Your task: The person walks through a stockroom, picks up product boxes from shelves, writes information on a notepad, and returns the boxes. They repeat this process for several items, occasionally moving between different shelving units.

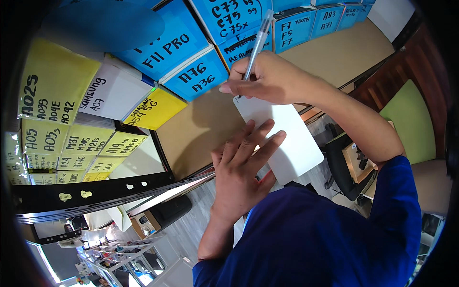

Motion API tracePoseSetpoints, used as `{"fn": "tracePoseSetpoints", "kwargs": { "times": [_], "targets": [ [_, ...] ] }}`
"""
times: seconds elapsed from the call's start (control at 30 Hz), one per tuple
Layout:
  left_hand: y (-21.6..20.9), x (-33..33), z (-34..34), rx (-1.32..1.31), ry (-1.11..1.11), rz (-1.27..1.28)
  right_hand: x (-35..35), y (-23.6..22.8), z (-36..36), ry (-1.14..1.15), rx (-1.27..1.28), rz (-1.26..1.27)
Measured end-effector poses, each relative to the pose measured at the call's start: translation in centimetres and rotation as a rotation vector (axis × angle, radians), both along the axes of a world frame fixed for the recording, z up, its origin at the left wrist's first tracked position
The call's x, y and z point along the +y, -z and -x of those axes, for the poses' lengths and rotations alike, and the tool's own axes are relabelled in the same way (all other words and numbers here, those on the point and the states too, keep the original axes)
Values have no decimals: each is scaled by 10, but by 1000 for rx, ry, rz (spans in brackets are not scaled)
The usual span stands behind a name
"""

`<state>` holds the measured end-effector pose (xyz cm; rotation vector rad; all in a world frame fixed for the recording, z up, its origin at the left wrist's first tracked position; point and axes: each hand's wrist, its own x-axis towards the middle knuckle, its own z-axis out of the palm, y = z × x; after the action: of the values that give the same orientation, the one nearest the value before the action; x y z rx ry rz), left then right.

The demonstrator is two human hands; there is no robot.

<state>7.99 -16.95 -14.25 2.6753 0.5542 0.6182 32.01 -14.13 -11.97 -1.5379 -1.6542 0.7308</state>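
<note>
A clear-barrelled pen [261,38] is pinched in my right hand [275,79], its upper end pointing up and away. The tip end is hidden by my fingers, at the upper left corner of a white rectangular card [294,143] with rounded corners. Small dark marks show at that corner. My left hand [244,160] lies on the card's left side with its fingers spread over the surface. The card's far end is over a tan shelf board [193,126], while its near end reaches out past the board's edge toward my body.
Blue-labelled boxes [191,76] line the shelf at the back. Yellow-labelled boxes [52,91] and a white-labelled box [107,88] are stacked on the left. A black perforated metal rail [105,189] runs below them. A green-backed chair [411,122] stands at the right.
</note>
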Motion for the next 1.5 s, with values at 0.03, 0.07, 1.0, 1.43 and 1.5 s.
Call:
{"fn": "tracePoseSetpoints", "kwargs": {
  "times": [0.03,0.07,1.0,1.43,1.5],
  "targets": [
    [0,0,0,-4,-2,-2,-1,-2,0,-6,-2,-11],
    [2,-1,0,-2,-1,3,-3,-1,1,-10,1,-15],
    [-8,-6,-6,-59,-42,60,-31,-15,-1,104,-38,-758],
    [-16,-14,-14,-33,-138,69,-220,140,-46,602,521,-539],
    [-14,-17,-10,-68,-156,125,-228,157,-43,581,567,-394]
  ]
}}
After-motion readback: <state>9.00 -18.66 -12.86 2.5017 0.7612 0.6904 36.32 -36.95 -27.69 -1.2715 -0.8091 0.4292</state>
